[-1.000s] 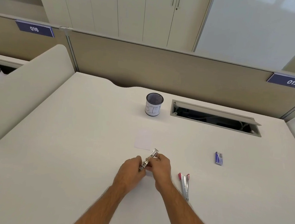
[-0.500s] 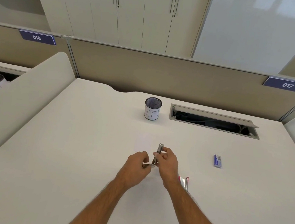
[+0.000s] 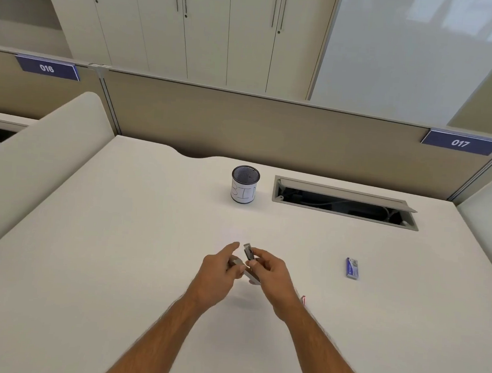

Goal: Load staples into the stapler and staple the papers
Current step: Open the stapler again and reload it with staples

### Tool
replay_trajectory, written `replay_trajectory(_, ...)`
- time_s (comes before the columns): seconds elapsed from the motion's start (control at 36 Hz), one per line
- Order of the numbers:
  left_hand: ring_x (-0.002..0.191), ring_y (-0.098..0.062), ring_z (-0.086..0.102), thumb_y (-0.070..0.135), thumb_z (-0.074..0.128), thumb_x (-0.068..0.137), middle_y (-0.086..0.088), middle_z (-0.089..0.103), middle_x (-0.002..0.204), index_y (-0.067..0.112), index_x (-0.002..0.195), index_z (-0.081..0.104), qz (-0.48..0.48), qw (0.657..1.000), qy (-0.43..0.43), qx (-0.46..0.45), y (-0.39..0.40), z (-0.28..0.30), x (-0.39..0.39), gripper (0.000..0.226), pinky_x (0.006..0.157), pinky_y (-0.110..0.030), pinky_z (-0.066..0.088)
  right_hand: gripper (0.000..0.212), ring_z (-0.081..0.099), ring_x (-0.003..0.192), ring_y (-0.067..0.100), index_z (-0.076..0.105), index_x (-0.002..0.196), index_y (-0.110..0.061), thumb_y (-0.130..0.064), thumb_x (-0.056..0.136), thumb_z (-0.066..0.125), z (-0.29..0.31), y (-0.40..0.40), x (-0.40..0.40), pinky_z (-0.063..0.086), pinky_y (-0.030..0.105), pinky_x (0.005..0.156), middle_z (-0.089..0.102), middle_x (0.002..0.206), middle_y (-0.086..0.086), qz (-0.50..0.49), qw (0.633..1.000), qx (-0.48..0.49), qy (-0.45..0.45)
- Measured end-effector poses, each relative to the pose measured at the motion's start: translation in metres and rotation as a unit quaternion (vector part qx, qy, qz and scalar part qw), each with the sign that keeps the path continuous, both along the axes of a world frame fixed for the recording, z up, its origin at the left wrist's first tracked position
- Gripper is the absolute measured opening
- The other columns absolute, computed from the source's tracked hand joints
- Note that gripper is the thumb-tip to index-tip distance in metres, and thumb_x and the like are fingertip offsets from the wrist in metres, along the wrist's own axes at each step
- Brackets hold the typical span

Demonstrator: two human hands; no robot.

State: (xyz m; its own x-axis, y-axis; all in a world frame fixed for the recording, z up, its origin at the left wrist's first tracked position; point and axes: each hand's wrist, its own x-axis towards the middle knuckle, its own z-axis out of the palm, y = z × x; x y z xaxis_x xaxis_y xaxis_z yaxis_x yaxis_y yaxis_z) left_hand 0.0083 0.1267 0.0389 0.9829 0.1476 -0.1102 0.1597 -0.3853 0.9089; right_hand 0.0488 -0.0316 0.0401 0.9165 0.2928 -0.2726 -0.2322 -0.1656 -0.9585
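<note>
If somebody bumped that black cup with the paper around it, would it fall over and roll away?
The cup stands upright on the desk and looks nearly as wide as it is tall, so a light bump would probably only slide it. It looks empty, so likely light. Knocked over, its round sides could let it roll.

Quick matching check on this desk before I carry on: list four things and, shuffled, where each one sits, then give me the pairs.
Things:
1. mesh cup
2. blue staple box
3. metal stapler part
4. cable hatch

Places:
A. held between the left hand and the right hand
B. lying flat on the desk, off to the right of the hands
C. standing upright at the back of the desk, left of the open slot
D. set into the desk top at the back right, lid raised

Pairs: 1-C, 2-B, 3-A, 4-D
</note>
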Motion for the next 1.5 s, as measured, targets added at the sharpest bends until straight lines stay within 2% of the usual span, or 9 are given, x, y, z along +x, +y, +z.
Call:
replay_trajectory(0.11, 0.086, -0.013, 0.078, 0.008, 0.066, 0.097, -0.003, 0.077, 0.100, 0.018, 0.150, 0.048, -0.007, 0.997, 0.028, -0.066, 0.005, 0.004, 0.005, 0.057, 0.096, -0.036, 0.059, 0.038, 0.070, 0.093, 0.007, 0.070, 0.112, -0.045, -0.024, 0.081, 0.068, 0.008, -0.004, -0.001, 0.058, 0.026, 0.082, 0.074, 0.102, -0.009, 0.076, 0.997, -0.016, 0.004)
replay_trajectory(0.33, 0.088, -0.021, 0.077, 0.006, 0.077, 0.088, -0.009, 0.073, 0.104, 0.015, 0.144, 0.055, -0.029, 0.994, 0.069, -0.080, 0.023, 0.014, 0.009, 0.061, 0.077, -0.019, 0.060, 0.036, 0.072, 0.088, 0.009, 0.070, 0.108, -0.028, -0.027, 0.074, 0.082, 0.003, 0.001, -0.004, 0.056, 0.021, 0.070, 0.077, 0.094, -0.010, 0.082, 0.990, -0.109, -0.029)
replay_trajectory(0.47, 0.082, -0.010, 0.075, 0.030, 0.077, 0.091, 0.007, 0.067, 0.122, 0.029, 0.139, 0.056, -0.042, 0.995, 0.077, -0.042, 0.030, 0.018, 0.004, 0.053, 0.068, -0.009, 0.053, 0.037, 0.075, 0.094, 0.011, 0.070, 0.110, -0.023, -0.024, 0.074, 0.083, 0.000, 0.005, -0.008, 0.058, 0.034, 0.086, 0.079, 0.098, -0.007, 0.086, 0.993, -0.077, -0.006)
replay_trajectory(0.58, 0.083, -0.008, 0.072, 0.053, 0.060, 0.097, 0.013, 0.075, 0.103, 0.035, 0.110, 0.072, -0.010, 0.996, 0.055, -0.068, 0.028, 0.016, 0.001, 0.026, 0.084, -0.032, 0.062, 0.032, 0.072, 0.077, 0.008, 0.072, 0.101, -0.026, -0.028, 0.071, 0.084, 0.002, 0.016, -0.014, 0.059, 0.033, 0.075, 0.078, 0.089, -0.007, 0.092, 0.990, -0.104, -0.029)
replay_trajectory(0.64, 0.078, -0.008, 0.071, 0.058, 0.053, 0.099, 0.008, 0.077, 0.089, 0.028, 0.094, 0.078, 0.037, 0.995, 0.038, -0.080, 0.027, 0.012, 0.002, 0.039, 0.085, -0.036, 0.060, 0.030, 0.069, 0.067, 0.011, 0.072, 0.095, -0.024, -0.032, 0.068, 0.082, 0.005, 0.025, -0.019, 0.059, 0.034, 0.067, 0.077, 0.085, -0.001, 0.110, 0.986, -0.119, -0.047)
replay_trajectory(0.78, 0.061, -0.015, 0.064, 0.055, 0.042, 0.105, -0.010, 0.071, 0.068, 0.013, 0.064, 0.073, 0.169, 0.975, -0.026, -0.145, 0.029, 0.002, 0.005, 0.066, 0.063, -0.028, 0.052, 0.027, 0.064, 0.064, 0.010, 0.068, 0.088, -0.021, -0.043, 0.071, 0.073, 0.015, 0.044, -0.030, 0.057, 0.035, 0.065, 0.072, 0.081, 0.001, 0.117, 0.973, -0.161, -0.114)
replay_trajectory(0.92, 0.049, -0.013, 0.052, 0.047, 0.038, 0.108, -0.003, 0.055, 0.053, 0.013, 0.052, 0.059, 0.233, 0.955, -0.061, -0.175, 0.032, -0.002, 0.009, 0.069, 0.053, -0.028, 0.043, 0.026, 0.065, 0.065, 0.019, 0.066, 0.086, -0.020, -0.043, 0.076, 0.066, 0.023, 0.055, -0.035, 0.057, 0.041, 0.065, 0.070, 0.076, 0.000, 0.129, 0.965, -0.183, -0.139)
replay_trajectory(1.31, 0.049, -0.014, 0.046, 0.038, 0.038, 0.110, -0.003, 0.051, 0.051, 0.007, 0.053, 0.052, 0.242, 0.956, -0.069, -0.149, 0.037, -0.004, 0.011, 0.067, 0.058, -0.034, 0.041, 0.024, 0.064, 0.064, 0.019, 0.064, 0.079, -0.020, -0.044, 0.079, 0.065, 0.023, 0.065, -0.039, 0.058, 0.037, 0.063, 0.068, 0.069, -0.002, 0.122, 0.962, -0.193, -0.150)
replay_trajectory(1.5, 0.082, -0.021, 0.069, 0.041, 0.040, 0.108, -0.005, 0.075, 0.083, 0.011, 0.077, 0.071, 0.212, 0.962, -0.038, -0.167, 0.047, -0.010, 0.010, 0.054, 0.078, -0.035, 0.053, 0.027, 0.062, 0.068, 0.016, 0.061, 0.087, -0.019, -0.045, 0.081, 0.065, 0.012, 0.070, -0.030, 0.046, 0.027, 0.059, 0.067, 0.079, -0.006, 0.083, 0.937, -0.309, -0.144)
